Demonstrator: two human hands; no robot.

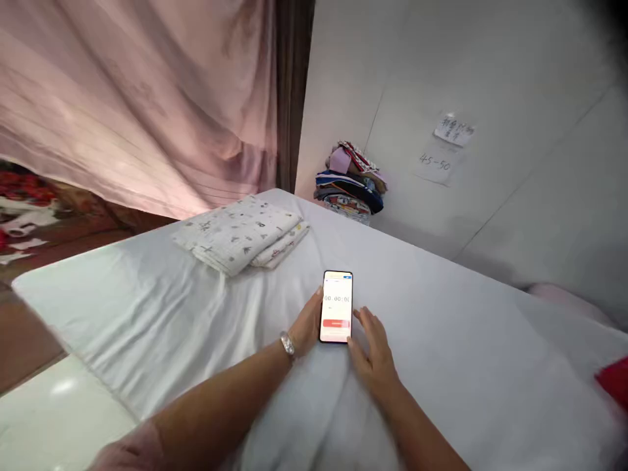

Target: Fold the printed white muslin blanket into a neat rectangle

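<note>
A smartphone (336, 307) with a lit screen is held over the white-covered table (417, 314). Its screen shows a timer-like row of zeros and a red bar. My left hand (308, 323), with a silvery band at the wrist, grips the phone along its left edge. At the phone's lower right edge is my right hand (375, 348), fingers apart and slightly bent; the thumb tip is at the edge, and I cannot tell if it touches. Beyond my left hand lies a folded white cloth (240, 229) with small grey prints, overlapping another folded printed cloth (282, 248).
A stack of folded clothes (349, 180) stands behind the table's far edge, against a grey wall (466, 59) with handwritten paper notes (436, 162). A pink curtain (161, 85) hangs at the back left. Something red (614, 384) is at the right edge.
</note>
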